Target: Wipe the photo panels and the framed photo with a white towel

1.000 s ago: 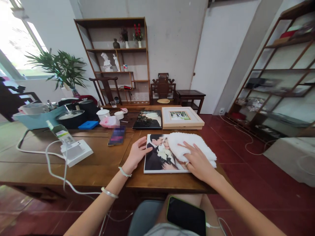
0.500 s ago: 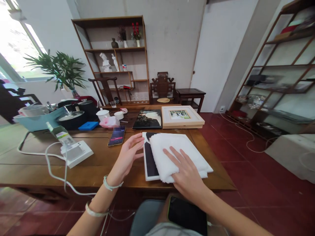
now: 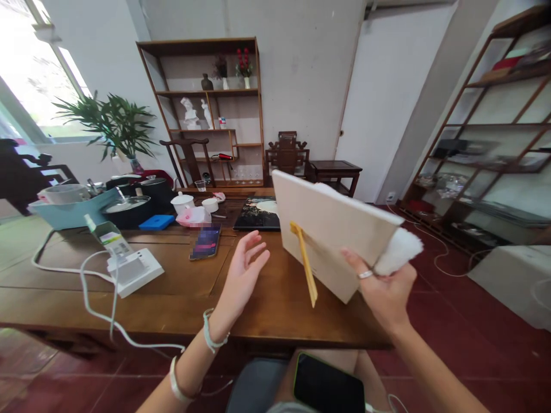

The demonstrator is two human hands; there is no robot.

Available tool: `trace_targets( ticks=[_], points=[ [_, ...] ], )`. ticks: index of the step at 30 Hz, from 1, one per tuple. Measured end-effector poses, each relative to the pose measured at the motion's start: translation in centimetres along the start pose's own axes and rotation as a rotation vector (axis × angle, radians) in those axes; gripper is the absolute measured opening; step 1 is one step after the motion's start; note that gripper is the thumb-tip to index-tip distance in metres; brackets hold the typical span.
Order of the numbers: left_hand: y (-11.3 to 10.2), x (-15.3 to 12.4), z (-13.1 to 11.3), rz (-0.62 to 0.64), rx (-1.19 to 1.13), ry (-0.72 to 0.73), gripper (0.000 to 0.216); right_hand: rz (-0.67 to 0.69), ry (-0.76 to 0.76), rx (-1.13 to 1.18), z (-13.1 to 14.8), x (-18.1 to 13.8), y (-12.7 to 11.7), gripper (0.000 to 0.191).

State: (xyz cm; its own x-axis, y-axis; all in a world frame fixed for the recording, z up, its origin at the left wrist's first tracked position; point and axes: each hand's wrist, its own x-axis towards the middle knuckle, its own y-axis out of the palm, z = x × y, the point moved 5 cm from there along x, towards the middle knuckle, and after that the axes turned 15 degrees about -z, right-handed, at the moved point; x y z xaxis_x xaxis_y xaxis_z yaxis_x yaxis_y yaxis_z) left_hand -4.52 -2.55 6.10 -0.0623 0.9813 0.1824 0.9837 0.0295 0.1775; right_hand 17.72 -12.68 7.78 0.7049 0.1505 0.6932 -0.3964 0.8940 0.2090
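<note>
My right hand (image 3: 390, 289) grips the right edge of a picture frame (image 3: 340, 221), which stands tilted up off the table with its pale back toward me. A yellow prop leg (image 3: 306, 264) juts out from the middle of that back. Between the frame's far side and my right fingers is a white towel (image 3: 400, 249), only partly visible. My left hand (image 3: 243, 267) hovers above the table left of the frame, fingers stretched out and holding nothing. The frame's front is hidden from me.
Behind lies a dark picture panel (image 3: 256, 213) on the wooden table (image 3: 181, 307). To the left are a phone (image 3: 205, 241), a white cup (image 3: 182, 202), a blue box (image 3: 156, 222) and a white power strip (image 3: 140, 269) with a cable. Another phone (image 3: 327, 381) rests on my lap.
The frame, lying flat with the towel on top before, is now lifted and turned to show its back. My right hand moved from the towel's top to the frame's right edge.
</note>
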Motion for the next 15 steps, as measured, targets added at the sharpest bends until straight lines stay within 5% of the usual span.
trace_targets(
  ticks=[3,8,15],
  points=[
    [0.1,0.1,2.6,-0.017,0.03,-0.174,0.062,-0.183,0.36,0.288,-0.3,0.8,0.4,0.034],
    [2.0,-1.0,3.5,0.186,-0.155,-0.356,0.035,-0.249,0.801,0.457,-2.3,0.3,2.4,0.045],
    [0.5,0.7,2.7,-0.162,-0.361,-0.349,0.018,0.044,1.19,0.521,-5.9,-1.9,3.1,0.033]
  ],
)
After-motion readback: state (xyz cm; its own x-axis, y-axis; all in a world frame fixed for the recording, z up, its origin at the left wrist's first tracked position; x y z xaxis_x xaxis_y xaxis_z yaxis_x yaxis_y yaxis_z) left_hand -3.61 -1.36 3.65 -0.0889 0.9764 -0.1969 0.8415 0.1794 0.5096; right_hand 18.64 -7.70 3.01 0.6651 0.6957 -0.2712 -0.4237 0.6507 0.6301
